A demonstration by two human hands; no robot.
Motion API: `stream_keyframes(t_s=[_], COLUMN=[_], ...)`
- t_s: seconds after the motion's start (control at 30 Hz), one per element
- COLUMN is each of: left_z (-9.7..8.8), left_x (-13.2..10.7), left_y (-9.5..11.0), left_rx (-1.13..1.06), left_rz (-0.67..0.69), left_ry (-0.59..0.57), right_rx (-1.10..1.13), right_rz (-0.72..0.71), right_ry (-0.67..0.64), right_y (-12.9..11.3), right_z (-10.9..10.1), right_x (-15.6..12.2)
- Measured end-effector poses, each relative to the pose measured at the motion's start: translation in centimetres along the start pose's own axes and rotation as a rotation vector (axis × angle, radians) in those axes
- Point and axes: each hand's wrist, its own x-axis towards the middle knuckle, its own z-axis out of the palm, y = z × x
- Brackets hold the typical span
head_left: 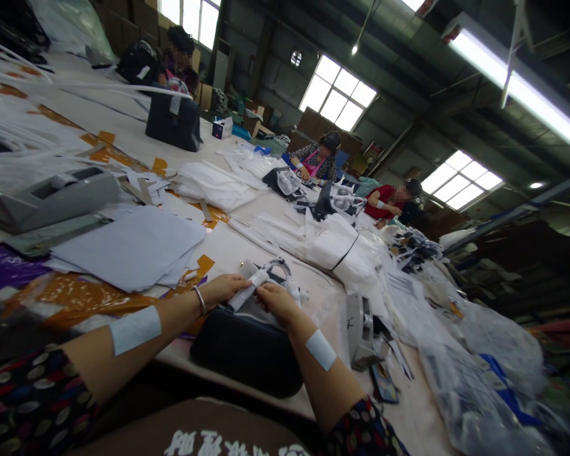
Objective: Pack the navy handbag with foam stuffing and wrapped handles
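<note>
The left hand (223, 290) and the right hand (278, 303) are both closed, gripping a white tubular strap (247, 290) between them, with a curved pale loop (280, 267) rising just beyond it. The strap is being held directly above a black padded case (244, 358), which is lying at the near edge of the counter (230, 250) — the forearms are reaching across that edge, each with a white patch (135, 329) taped on, and a metal bangle (199, 301) is circling the left wrist.

A loose stack of pale sheets (128, 247) is lying just left of the hands, beside a grey tape dispenser (52, 199) and scraps of amber film (76, 297). Farther along the counter, white fabric pieces (216, 185) are piled up, and two co-workers (316, 155) are sitting at work — their hands are well apart from these.
</note>
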Motion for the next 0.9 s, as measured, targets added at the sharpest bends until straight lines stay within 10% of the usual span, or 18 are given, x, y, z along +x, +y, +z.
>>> stream_keyframes(t_s=[0.33,0.6,0.9], left_z=[0.7,1.1,1.0], left_x=[-1.2,-2.5,-1.1], left_y=[1.7,4.2,3.9], left_rx=[0.362,1.072,0.688], left_rz=[0.096,0.293,0.008], left_ry=[0.044,0.262,0.131], right_rx=[-0.272,-0.613,-0.077], right_rz=[-0.085,-0.015,0.088], right_ry=[-0.019,0.559,0.264], right_y=[-1.4,-1.8,4.2], right_z=[-0.1,-6.3,-6.1], right_x=[-2.1,-6.6,-6.7])
